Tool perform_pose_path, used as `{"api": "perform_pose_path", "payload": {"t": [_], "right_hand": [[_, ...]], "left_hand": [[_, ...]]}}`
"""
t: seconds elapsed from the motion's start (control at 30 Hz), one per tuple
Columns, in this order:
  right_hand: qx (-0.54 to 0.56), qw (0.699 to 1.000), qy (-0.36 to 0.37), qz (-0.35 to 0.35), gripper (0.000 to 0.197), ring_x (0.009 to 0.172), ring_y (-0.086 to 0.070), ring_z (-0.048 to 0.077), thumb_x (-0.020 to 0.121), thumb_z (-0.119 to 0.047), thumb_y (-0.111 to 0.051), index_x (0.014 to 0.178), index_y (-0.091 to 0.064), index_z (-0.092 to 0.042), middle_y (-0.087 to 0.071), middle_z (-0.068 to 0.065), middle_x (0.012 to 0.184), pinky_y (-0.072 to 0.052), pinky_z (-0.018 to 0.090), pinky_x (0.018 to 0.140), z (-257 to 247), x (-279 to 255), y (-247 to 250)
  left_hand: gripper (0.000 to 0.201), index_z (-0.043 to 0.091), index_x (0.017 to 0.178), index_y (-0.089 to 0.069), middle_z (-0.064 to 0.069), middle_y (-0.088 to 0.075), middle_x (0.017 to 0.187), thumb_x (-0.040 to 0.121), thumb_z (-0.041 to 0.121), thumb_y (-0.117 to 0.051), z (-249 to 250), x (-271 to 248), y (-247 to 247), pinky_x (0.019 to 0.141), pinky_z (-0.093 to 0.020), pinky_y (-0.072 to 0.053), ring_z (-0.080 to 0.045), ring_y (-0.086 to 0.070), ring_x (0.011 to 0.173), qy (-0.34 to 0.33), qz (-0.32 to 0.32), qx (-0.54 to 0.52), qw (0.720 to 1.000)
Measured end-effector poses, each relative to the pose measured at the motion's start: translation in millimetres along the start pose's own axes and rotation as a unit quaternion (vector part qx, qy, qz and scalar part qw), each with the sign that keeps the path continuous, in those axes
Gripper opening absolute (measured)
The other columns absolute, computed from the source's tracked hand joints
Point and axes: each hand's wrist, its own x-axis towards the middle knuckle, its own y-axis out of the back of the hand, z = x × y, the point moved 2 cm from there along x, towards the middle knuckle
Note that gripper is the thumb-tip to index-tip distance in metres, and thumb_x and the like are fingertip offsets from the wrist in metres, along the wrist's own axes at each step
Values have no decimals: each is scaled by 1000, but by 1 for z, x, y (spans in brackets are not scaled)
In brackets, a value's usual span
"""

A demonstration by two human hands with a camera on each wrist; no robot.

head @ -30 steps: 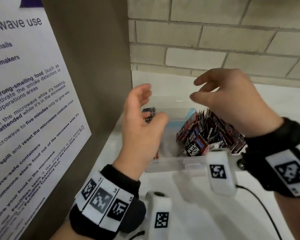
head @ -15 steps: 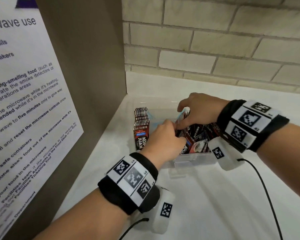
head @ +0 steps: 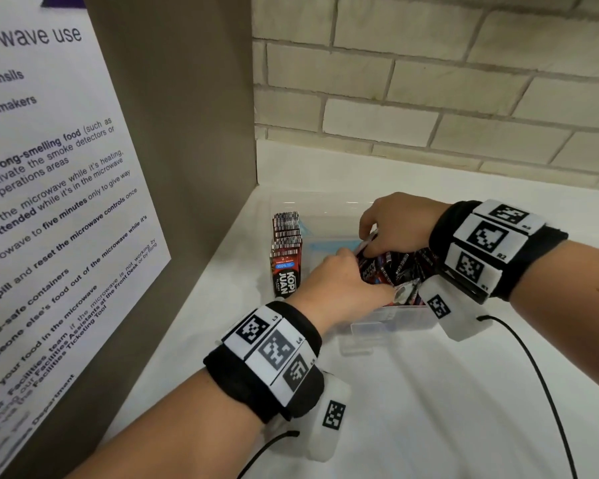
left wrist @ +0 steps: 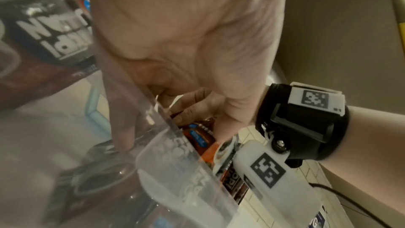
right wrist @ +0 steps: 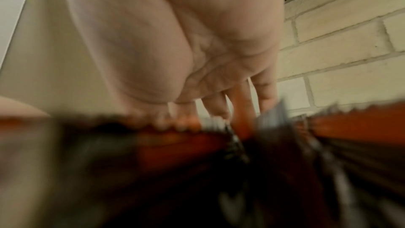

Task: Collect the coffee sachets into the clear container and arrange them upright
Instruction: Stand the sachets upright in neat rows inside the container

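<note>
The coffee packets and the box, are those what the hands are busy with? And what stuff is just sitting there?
Part of the job:
- clear box
- neat row of packets, standing upright at the box's left end
- jumbled packets at its right end
- left hand and right hand, both gripping that bunch

Just there:
- microwave notice
- brick wall
- white counter
</note>
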Motion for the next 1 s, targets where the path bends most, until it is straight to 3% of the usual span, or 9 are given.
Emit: {"api": "perform_pose_path", "payload": {"t": [0.13, 0.23, 0.33, 0.4, 0.5, 0.73, 0.9, 1.0], "right_hand": [[9, 1000, 8, 21, 32, 90, -51, 14, 84, -30, -67, 113, -67, -17, -55, -4, 97, -42, 24, 73, 3, -2, 0], [20, 1000, 8, 7, 35, 93, -56, 16, 86, -37, -63, 112, -67, -15, -60, -3, 100, -49, 27, 80, 4, -4, -2], [35, 999, 0, -15, 51, 91, -60, 23, 93, -50, -47, 97, -67, -3, -66, 7, 94, -49, 32, 79, 4, -2, -2], [20, 999, 1, -25, 58, 89, -58, 24, 97, -52, -38, 92, -64, -1, -63, 8, 90, -45, 32, 76, 3, -1, -4], [-36, 999, 5, -24, 48, 100, -61, 25, 94, -50, -49, 108, -66, -8, -66, 9, 107, -47, 31, 77, 0, -1, -7], [-26, 1000, 13, 1, 41, 107, -61, 28, 88, -33, -61, 112, -66, -1, -65, 15, 116, -51, 33, 86, -5, 1, -6], [4, 1000, 1, -15, 34, 105, -62, 27, 91, -31, -59, 109, -67, -2, -66, 13, 112, -46, 27, 75, -8, 3, -8], [9, 1000, -22, 12, 24, 100, -64, 27, 91, -19, -58, 106, -69, -3, -68, 12, 109, -47, 26, 72, -7, 7, -7]], "left_hand": [[66, 12, 128, -43, 1, -55, 110, 80, 46, -70, 3, -3, -3, 65, -24, -39, -15, -53, 94, -9, -43, 13, 999], [77, 7, 136, -36, -1, -55, 117, 84, 55, -65, 5, -4, -7, 69, -24, -38, -16, -53, 98, -22, -43, 61, 997], [75, 5, 136, -34, -9, -55, 126, 89, 59, -55, 4, -3, -13, 76, -26, -40, -23, -56, 112, -20, -32, 76, 996], [77, 5, 138, -32, -11, -55, 128, 90, 61, -52, 2, -3, -16, 78, -28, -39, -25, -56, 114, -17, -34, 84, 996], [81, 5, 144, -28, -12, -56, 127, 90, 62, -51, 1, -2, -17, 80, -28, -41, -26, -56, 113, -19, -46, 104, 993], [71, 7, 135, -42, -10, -60, 123, 88, 58, -58, -4, 2, -16, 87, -30, -48, -25, -59, 108, -25, -58, 94, 994], [69, 9, 135, -43, -10, -60, 123, 87, 55, -61, -5, 5, -16, 92, -32, -49, -25, -58, 110, -32, -69, 81, 994], [74, 7, 138, -39, -12, -60, 124, 87, 57, -60, -6, 6, -17, 94, -35, -49, -26, -58, 110, -33, -77, 88, 993]]}}
